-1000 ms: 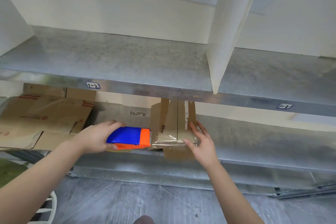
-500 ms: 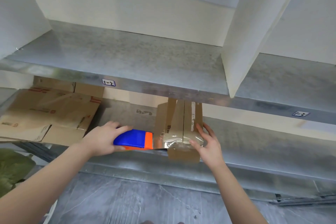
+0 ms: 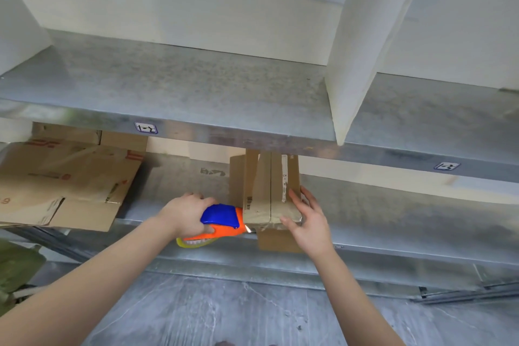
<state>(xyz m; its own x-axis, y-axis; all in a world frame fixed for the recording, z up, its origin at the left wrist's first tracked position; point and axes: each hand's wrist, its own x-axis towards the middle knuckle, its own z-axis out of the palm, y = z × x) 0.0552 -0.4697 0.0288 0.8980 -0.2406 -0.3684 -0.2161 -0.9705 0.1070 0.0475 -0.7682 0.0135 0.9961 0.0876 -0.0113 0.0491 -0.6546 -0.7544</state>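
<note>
Since the earlier frames the tape dispenser (image 3: 222, 218) has dropped from level against the box's left side to a nose-up tilt at its front-left corner, exposing a yellow roll (image 3: 188, 244) and white teeth beneath. Judgement: the strip over the front edge is laid and the cut is likely next.

Nearest, a grey marbled floor (image 3: 224, 314). Above it, the left hand (image 3: 184, 215) has its fingers wrapped round the dispenser's glossy blue-and-orange plastic body. The right hand (image 3: 310, 223) lies flat, fingers straight, against the right face of the cardboard box (image 3: 262, 194).

That box, narrow, matt brown, with a centre seam and a white label strip, sits at the front lip of the lower shelf (image 3: 393, 222), which is dull mottled galvanised metal. Flattened cartons (image 3: 64, 182) lie well apart to the left. Farther up, an upper shelf (image 3: 182, 87) of the same metal carries a smooth white divider (image 3: 356, 45).
</note>
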